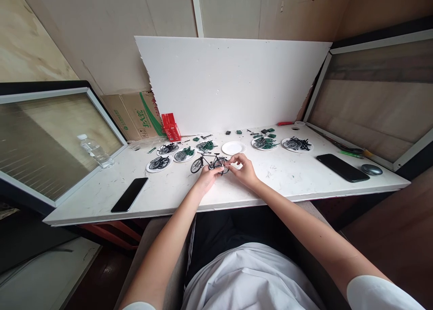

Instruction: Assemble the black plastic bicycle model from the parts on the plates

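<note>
A small black model bicycle (197, 165) is held upright over the front middle of the white table. My left hand (207, 179) grips it low, near the rear of the frame, with thumb and fingers closed. At the rear wheel, my right hand (244, 169) has its thumb and fingertips pinched together; any small part between them is too small to make out. Just behind the hands lies a white paper plate (233, 148). Plates of dark and green parts surround it, among them a plate of green pieces (184, 154) and a plate of black pieces (297, 144).
On the white table (270, 179) lie a black phone (130, 194) at left, another dark phone (343, 167) and a mouse (371, 169) at right. A plastic bottle (94, 151) stands far left. A red box (171, 127), a cardboard box (135, 116) and a white board (230, 84) are behind.
</note>
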Demonstrator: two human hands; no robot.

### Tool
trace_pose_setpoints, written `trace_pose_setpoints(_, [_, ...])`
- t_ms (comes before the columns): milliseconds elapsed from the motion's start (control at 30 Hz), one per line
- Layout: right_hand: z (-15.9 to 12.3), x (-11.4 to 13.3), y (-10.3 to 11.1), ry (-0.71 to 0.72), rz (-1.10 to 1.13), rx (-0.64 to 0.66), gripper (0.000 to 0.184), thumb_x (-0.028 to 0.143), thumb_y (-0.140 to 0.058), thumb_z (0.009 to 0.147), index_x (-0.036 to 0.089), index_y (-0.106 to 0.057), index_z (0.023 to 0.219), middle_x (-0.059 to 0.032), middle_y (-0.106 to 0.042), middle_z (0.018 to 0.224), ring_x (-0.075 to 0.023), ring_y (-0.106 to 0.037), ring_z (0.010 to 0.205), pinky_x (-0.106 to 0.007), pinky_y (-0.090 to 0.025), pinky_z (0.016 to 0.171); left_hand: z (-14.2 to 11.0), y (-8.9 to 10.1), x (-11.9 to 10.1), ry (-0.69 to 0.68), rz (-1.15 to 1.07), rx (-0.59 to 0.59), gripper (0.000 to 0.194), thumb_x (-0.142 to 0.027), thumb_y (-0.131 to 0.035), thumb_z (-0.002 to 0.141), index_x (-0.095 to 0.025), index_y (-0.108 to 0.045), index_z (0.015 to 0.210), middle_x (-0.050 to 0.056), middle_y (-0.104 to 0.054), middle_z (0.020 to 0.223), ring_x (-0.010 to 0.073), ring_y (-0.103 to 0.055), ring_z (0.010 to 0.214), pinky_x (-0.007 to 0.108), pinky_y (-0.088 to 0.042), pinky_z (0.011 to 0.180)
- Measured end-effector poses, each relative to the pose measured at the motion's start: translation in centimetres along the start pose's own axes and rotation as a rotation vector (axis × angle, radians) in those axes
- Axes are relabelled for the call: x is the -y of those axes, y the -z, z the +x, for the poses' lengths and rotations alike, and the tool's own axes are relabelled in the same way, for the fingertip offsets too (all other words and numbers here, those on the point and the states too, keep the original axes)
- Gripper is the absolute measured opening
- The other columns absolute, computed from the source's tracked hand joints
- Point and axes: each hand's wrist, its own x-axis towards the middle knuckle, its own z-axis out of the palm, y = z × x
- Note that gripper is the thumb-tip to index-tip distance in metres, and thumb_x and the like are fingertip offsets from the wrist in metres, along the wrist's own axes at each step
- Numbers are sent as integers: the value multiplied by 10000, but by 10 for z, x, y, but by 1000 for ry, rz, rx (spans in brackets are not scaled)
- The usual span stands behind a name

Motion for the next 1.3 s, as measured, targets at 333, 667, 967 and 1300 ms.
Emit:
trace_pose_setpoints(333, [0, 3, 0, 8, 32, 32, 239, 484, -773, 925, 292, -631, 937, -45, -780, 943, -276, -692, 927, -464, -522, 837, 2, 2, 2, -6, -2, 9, 308, -200, -942, 648, -147, -791, 911, 131, -796, 1061, 290, -705, 1056, 439, -491, 981])
trace_pose_setpoints(667, [2, 0, 3, -77, 107, 99, 306, 504, -821, 875, 278, -642, 979, -42, -807, 967, -276, -753, 959, -437, -527, 832, 1, 1, 2, -18, 1, -16, 344, -200, -960, 618, -156, -779, 908, 123, -799, 1029, 296, -708, 1044, 447, -498, 974])
trace_pose_setpoints(967, [5, -12, 3, -220, 238, 158, 406, 534, -871, 795, 247, -668, 998, -57, -822, 976, -243, -784, 895, -335, -536, 698, 0, 0, 2, -35, 28, -14, 370, -208, -976, 622, -176, -749, 912, 113, -792, 1059, 302, -702, 1069, 478, -473, 1034])
trace_pose_setpoints(1300, [5, -13, 6, -279, 258, 175, 383, 489, -866, 803, 237, -721, 1052, -46, -818, 975, -227, -776, 886, -338, -548, 744, 0, 0, 4, -27, 21, -43, 479, -195, -979, 612, -172, -703, 1003, 113, -782, 1091, 285, -705, 1079, 484, -455, 1059])
